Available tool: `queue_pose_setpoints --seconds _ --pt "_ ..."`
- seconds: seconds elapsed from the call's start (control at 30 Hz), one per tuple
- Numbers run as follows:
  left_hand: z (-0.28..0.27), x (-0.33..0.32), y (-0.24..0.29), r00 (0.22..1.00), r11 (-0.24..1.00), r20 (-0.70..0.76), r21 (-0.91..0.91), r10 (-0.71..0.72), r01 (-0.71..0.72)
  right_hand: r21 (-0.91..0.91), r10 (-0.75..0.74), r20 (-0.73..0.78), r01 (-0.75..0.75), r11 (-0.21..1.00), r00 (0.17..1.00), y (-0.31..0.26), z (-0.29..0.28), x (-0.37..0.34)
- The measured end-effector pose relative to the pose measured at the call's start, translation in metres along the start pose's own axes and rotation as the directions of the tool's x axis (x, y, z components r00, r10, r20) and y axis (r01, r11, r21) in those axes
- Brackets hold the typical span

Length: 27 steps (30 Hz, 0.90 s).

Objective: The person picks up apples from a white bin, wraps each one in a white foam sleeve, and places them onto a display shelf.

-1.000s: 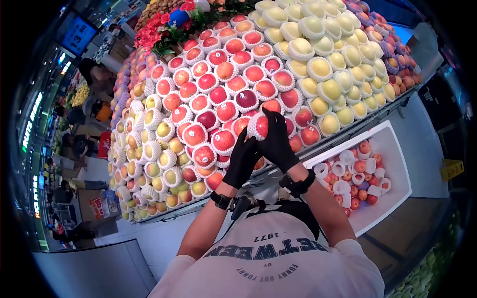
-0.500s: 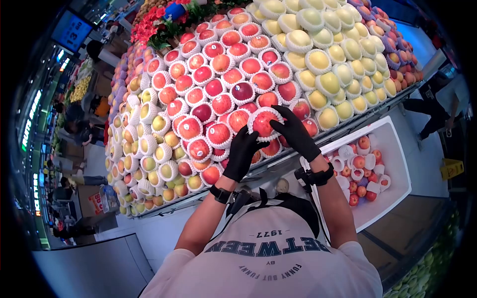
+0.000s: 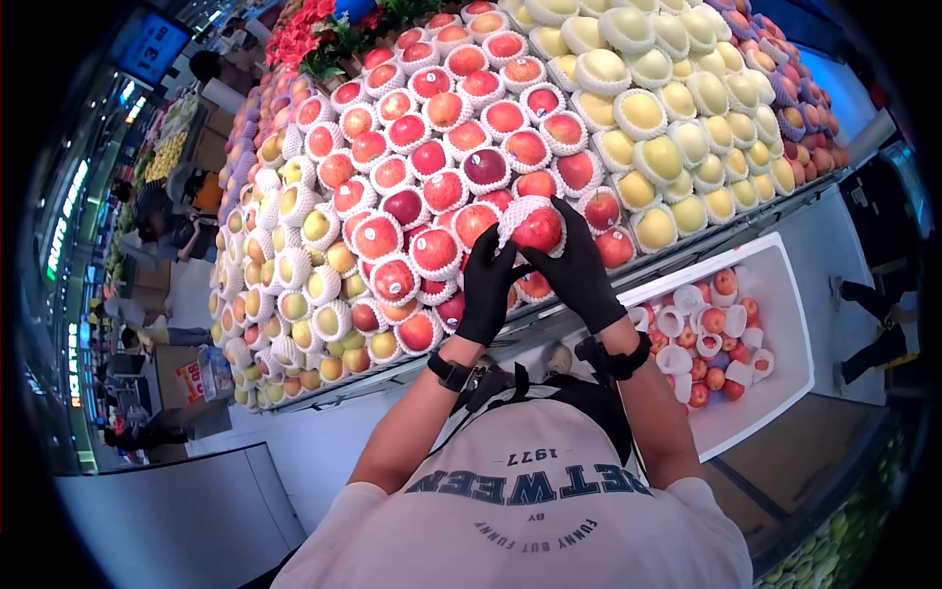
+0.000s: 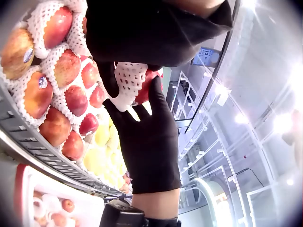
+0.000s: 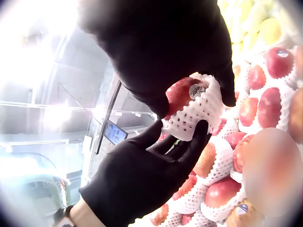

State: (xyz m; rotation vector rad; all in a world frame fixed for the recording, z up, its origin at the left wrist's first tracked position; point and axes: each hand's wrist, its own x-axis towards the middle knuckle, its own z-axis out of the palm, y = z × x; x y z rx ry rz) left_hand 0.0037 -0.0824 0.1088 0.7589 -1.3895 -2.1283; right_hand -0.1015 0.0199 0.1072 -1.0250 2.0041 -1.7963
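Observation:
A red apple, partly covered by a white foam net, is between my two black-gloved hands, over the front of the apple display. My right hand grips it from the right, fingers along its side. From the left, my left hand holds the net side with thumb and fingertips. In the right wrist view the foam net wraps one side of the apple, and a round sticker shows above its edge. The left wrist view shows the netted side of the apple between both gloves.
Red apples in foam nets fill the sloped display, with yellow fruit to the right. A white bin of loose apples and empty nets stands below at right. A display rail edges the front. A person's legs show at far right.
The apple has turned between my hands: its face stood ringed by the net half a second ago, and now its bare red side points toward me. Legs at far right have shifted.

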Motion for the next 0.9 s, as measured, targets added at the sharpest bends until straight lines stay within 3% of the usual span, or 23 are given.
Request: queue_pose_setpoints --seconds 0.13,0.33,0.43,0.57,0.67,0.77,0.9 --pt "-0.004 0.003 -0.007 0.997 0.997 0.026 0.030 0.074 -0.074 -0.075 -0.089 0.001 0.089 0.993 0.996 0.006 0.006 0.002" --pt "-0.002 0.008 -0.017 0.983 0.981 0.017 0.060 0.184 -0.185 -0.036 -0.112 -0.041 0.111 0.993 0.993 0.010 0.008 0.006" --pt "0.011 0.005 -0.009 0.986 0.993 -0.113 0.011 0.120 -0.120 -0.146 -0.212 -0.103 0.196 0.970 0.972 0.005 0.008 0.001" --pt "0.010 0.007 -0.008 0.996 0.999 -0.086 0.045 0.027 -0.023 -0.203 -0.208 -0.132 0.179 0.963 0.969 0.002 0.004 -0.002" --pt "0.007 0.008 -0.011 0.998 0.999 -0.029 0.004 -0.051 0.051 -0.147 -0.142 -0.115 0.124 0.981 0.983 -0.001 0.001 -0.004" --pt "0.000 0.004 -0.015 0.966 0.921 0.211 -0.326 -0.147 0.212 0.065 -0.035 -0.087 0.041 0.997 0.996 0.001 0.005 -0.009" --pt "-0.007 0.002 -0.009 0.956 0.931 0.248 -0.286 -0.156 0.226 -0.014 -0.032 -0.005 0.032 0.999 0.999 0.002 0.005 -0.014"
